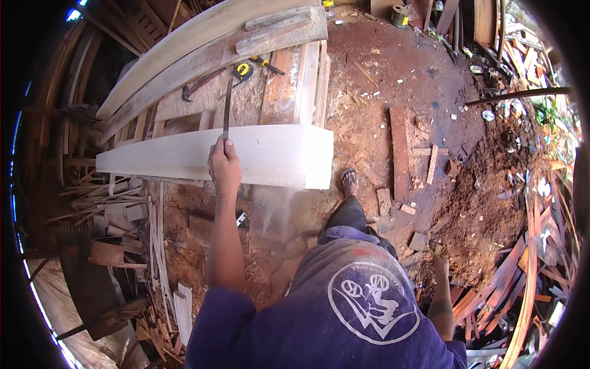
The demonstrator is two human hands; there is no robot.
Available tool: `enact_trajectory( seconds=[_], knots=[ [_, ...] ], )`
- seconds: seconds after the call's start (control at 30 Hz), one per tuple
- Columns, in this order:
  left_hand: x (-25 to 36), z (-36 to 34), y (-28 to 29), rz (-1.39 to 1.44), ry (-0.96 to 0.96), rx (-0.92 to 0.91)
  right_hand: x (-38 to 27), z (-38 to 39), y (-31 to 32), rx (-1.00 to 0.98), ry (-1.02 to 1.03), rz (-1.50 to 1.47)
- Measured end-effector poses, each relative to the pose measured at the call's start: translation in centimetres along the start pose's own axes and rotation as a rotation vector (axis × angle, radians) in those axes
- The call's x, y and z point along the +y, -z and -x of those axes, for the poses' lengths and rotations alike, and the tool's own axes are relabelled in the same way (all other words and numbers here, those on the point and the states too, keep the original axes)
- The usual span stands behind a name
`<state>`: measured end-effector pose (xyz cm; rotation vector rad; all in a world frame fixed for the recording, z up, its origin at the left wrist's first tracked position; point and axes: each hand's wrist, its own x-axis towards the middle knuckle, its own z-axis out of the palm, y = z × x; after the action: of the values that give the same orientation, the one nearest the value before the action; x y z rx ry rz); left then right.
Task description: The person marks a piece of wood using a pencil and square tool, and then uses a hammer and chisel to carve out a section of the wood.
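My left hand (224,163) is closed around the near end of a long, thin dark strip (228,107), which points away from me. It is above a long pale wooden beam (273,150) lying across the bench. Low at my right side, well apart from the beam, is my right hand (440,263). Its fingers are closed on a small yellowish-brown thing that I cannot make out. Beyond the beam lie a yellow-and-black tape measure (243,72), a hammer (200,85) and a yellow-and-black hand tool (267,65).
Long planks (184,58) rest on the far side of the bench. Sawdust, a brown board (399,154) and wood scraps cover the floor to the right. Offcuts (126,215) are heaped at left, more strips (528,277) at right. A can (401,16) stands at the far right.
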<state>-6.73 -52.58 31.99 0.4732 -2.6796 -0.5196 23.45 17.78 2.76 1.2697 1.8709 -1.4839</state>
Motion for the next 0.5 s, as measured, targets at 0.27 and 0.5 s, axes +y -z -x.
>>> enact_trajectory(
  seconds=[0.27, 0.5],
  knots=[
    [-8.3, -0.3, -7.2, -0.41, 0.143, 0.144, -25.5, -5.6, -17.2, -0.196, 0.537, 0.51],
    [-8.2, 0.1, -8.6, -0.35, 0.119, 0.261, -41.1, -13.3, -21.6, -0.342, 0.828, 0.945]
  ],
)
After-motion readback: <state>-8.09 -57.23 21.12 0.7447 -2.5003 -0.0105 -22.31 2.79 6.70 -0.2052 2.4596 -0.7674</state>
